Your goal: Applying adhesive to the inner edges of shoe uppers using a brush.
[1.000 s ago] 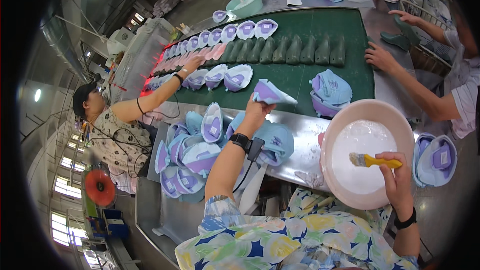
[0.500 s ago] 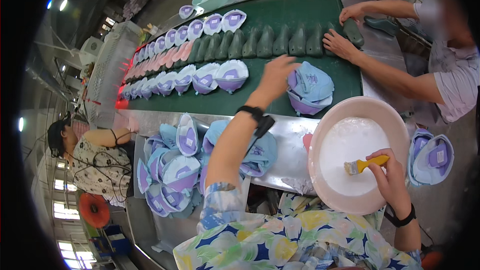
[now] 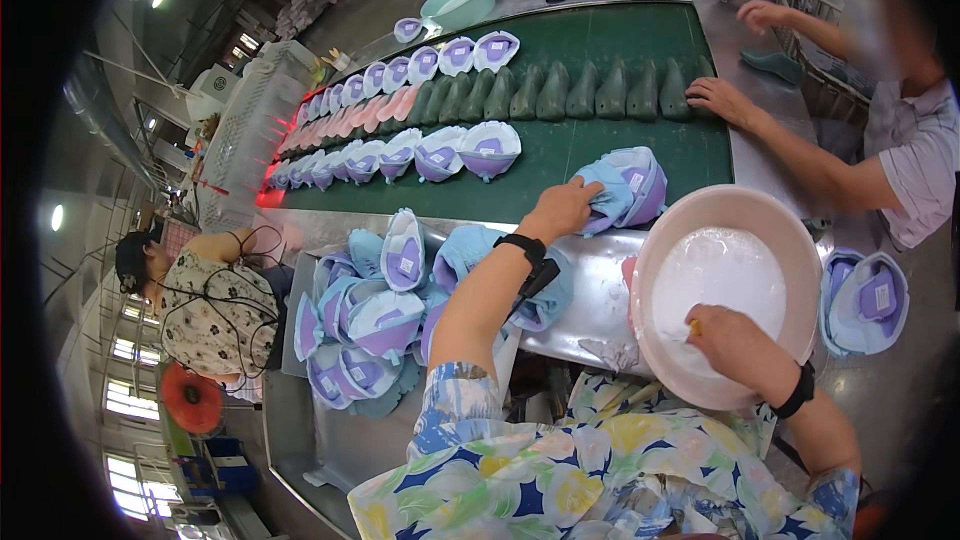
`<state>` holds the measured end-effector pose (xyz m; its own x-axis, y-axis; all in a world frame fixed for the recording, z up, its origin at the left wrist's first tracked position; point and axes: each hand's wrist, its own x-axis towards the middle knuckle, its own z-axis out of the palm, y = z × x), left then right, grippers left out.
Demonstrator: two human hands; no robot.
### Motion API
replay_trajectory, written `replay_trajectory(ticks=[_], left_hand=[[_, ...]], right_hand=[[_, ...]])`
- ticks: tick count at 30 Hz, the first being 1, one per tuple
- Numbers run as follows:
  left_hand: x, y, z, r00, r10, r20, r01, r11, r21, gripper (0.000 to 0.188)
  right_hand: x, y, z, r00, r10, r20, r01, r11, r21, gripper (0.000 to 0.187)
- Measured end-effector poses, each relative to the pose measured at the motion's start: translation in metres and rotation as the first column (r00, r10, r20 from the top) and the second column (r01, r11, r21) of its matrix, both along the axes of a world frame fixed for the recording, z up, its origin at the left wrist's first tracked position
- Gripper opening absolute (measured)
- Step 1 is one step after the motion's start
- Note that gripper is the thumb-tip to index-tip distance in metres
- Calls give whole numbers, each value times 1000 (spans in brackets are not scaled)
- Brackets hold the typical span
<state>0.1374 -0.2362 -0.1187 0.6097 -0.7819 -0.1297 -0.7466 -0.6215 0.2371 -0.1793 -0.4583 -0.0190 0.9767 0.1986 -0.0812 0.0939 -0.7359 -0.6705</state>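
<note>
My left hand [image 3: 566, 208] is closed on the blue fabric of a blue and purple shoe upper [image 3: 645, 185] at the near edge of the green belt [image 3: 550, 155]. In my right hand [image 3: 738, 345] is a yellow-handled paintbrush [image 3: 696, 326], mostly covered by my fingers; its bristles are hidden. That hand is over a pink basin [image 3: 805, 240] with white liquid [image 3: 720, 275] in it. More shoe uppers [image 3: 385, 320] lie heaped on the metal table left of my left forearm. Two nested uppers [image 3: 868, 302] sit right of the basin.
A row of dark green shoe lasts [image 3: 583, 92] runs along the belt between two rows of uppers [image 3: 490, 150]. Across the belt's right end, a co-worker's hand [image 3: 722, 100] rests near the last one. A green basin [image 3: 460, 2] stands at the far side. Another person [image 3: 215, 300] is at left.
My left hand has taken hold of the shoe upper, which is now turned and tilted. My right hand has turned over, bringing the brush lower. The co-worker has let go of a last, now in the row.
</note>
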Motion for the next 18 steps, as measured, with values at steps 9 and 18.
replay_trajectory(ticks=[9, 18], left_hand=[[-35, 40, 69, 820, -51, -570, -472, 501, -725, 42], [-128, 37, 92, 955, -26, -297, -89, 925, -369, 43]], right_hand=[[-31, -60, 34, 911, -392, 126, 383, 919, 90, 15], [-1, -71, 66, 741, -502, 445, 270, 830, 487, 19]])
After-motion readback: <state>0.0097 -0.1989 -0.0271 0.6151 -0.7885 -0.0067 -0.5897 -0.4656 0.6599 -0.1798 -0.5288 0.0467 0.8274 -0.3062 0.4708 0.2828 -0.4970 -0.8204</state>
